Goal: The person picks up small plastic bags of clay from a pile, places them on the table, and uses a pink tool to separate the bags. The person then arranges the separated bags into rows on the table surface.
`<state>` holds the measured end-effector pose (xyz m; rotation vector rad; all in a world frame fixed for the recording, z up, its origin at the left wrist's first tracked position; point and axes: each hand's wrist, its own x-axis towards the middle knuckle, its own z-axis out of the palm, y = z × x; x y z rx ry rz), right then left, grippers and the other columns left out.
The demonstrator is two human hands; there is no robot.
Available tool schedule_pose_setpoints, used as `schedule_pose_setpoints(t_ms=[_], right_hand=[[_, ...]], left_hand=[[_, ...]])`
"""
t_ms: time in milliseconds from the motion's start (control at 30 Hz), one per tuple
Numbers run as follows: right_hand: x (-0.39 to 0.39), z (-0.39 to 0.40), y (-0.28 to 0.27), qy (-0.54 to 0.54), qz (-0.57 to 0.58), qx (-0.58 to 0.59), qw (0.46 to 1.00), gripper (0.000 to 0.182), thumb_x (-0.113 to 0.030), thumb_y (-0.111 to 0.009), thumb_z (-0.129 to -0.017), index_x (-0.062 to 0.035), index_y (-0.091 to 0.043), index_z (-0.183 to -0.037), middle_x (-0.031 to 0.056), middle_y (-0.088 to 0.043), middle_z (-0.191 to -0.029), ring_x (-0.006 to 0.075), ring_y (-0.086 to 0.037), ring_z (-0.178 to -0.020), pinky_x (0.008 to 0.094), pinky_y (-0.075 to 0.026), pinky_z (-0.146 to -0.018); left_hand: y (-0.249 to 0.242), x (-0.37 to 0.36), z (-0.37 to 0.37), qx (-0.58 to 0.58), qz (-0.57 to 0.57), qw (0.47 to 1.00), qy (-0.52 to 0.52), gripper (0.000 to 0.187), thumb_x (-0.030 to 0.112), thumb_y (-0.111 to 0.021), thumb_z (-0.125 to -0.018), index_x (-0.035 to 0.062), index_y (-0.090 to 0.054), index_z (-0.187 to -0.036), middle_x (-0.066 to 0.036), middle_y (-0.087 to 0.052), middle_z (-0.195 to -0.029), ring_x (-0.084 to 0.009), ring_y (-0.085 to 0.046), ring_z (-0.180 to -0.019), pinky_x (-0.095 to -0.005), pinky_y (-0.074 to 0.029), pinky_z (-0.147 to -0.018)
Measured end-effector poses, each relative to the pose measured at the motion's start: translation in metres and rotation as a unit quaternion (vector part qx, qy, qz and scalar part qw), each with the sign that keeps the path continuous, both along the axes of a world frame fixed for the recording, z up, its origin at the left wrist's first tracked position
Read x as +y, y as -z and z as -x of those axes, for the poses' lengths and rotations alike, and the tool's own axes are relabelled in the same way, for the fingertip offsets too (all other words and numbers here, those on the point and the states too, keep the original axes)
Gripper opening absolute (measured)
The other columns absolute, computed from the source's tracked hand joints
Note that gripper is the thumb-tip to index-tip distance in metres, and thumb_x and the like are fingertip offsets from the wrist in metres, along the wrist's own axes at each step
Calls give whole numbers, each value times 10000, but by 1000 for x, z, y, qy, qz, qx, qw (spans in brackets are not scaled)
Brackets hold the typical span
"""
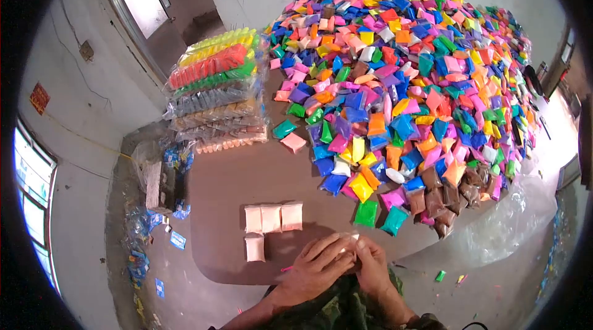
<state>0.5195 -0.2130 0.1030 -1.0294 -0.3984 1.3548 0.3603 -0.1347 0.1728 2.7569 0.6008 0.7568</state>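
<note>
My left hand (319,266) and my right hand (372,268) meet at the table's near edge. Their fingers are closed together around a small pale packet (354,237), mostly hidden by the fingers. To the left of my hands, three pale pink packets (270,218) lie side by side in a row. One more pale pink packet (254,248) lies just below the row's left end. A thin pink strip (286,269) shows beside my left wrist.
A large heap of colourful packets (383,95) covers the brown table's (216,188) back and right. Stacked clear bags of sorted packets (216,89) stand at back left. Clear plastic sheeting (503,225) hangs at the right edge. Litter (177,240) lies on the floor.
</note>
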Motion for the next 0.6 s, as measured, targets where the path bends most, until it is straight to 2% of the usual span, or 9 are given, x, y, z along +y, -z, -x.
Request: schedule_pose_setpoints(t_ms=[100, 200, 233, 267, 333, 367, 467, 500, 600], right_hand=[[1, 5, 0, 0, -25, -17, 1000, 245, -240, -554, -1113, -46, -669, -1207, 37, -718, -995, 118, -677, -843, 284, -551, -735], [3, 5, -21, 29, 64, -1, 998, 225, -219, -625, -1088, -20, -715, -1143, -6, -718, -1018, 72, -634, -923, 261, -523, -820], [6, 8, -25, 53, 39, 7, 998, 213, -210, -633, -1085, -24, -718, -1145, -5, -724, -1034, 75, -642, -931, 265, -529, -828], [8, 12, -25, 77, 14, 11, 997, 202, -201, -641, -1081, -28, -721, -1146, -4, -730, -1051, 79, -651, -939, 270, -535, -837], [4, 17, -14, 80, -25, 6, 996, 222, -207, -652, -1080, -25, -716, -1190, 5, -737, -1092, 86, -664, -964, 282, -543, -871], [3, 22, -13, 77, -38, 8, 996, 232, -211, -653, -1081, -23, -713, -1201, 9, -738, -1102, 87, -665, -973, 282, -543, -881], [2, 32, -11, 77, -63, 26, 995, 251, -208, -667, -1073, -14, -710, -1226, 19, -740, -1110, 92, -666, -987, 280, -541, -891], [2, 32, -14, 78, -55, 34, 995, 247, -203, -671, -1070, -12, -712, -1223, 18, -738, -1097, 91, -664, -978, 278, -540, -886], [-1, 25, -6, 59, -56, 58, 995, 243, -186, -680, -1062, -9, -719, -1225, 9, -728, -1064, 86, -653, -953, 267, -539, -861]], left_hand=[[6, -4, 1, -22, -38, 999, 1, 338, 221, -871, -831, 84, -766, -1121, -78, -657, -1345, -291, -590, -1320, -435, -506, -1119], [-4, -11, 7, -63, -18, 996, -63, 419, 221, -921, -773, 66, -764, -1129, -107, -672, -1338, -289, -641, -1249, -418, -520, -1097], [8, -13, 10, -112, 69, 984, -121, 491, 212, -951, -734, 46, -753, -1152, -135, -695, -1305, -313, -695, -1139, -425, -548, -1051], [11, -12, 14, -139, 127, 971, -149, 465, 188, -928, -781, 30, -738, -1175, -157, -710, -1276, -284, -727, -1050, -409, -575, -992], [7, -13, 11, -203, 388, 879, -187, 407, 181, -889, -844, 10, -723, -1173, -151, -726, -1235, -203, -723, -1027, -356, -586, -928], [22, -13, 12, -223, 437, 854, -173, 340, 167, -836, -907, -13, -708, -1165, -105, -740, -1135, -119, -681, -988, -287, -564, -865], [17, -14, 8, -160, 533, 810, -184, 286, 154, -816, -932, -20, -706, -1131, -50, -732, -1011, -81, -643, -931, -255, -536, -794], [21, -16, 8, -163, 510, 824, -186, 246, 141, -810, -940, -18, -709, -1097, -36, -719, -930, -57, -615, -883, -240, -510, -738], [24, -14, 13, -151, 487, 846, -159, 255, 140, -812, -939, -42, -700, -1078, -96, -727, -937, -89, -647, -850, -280, -544, -739]])
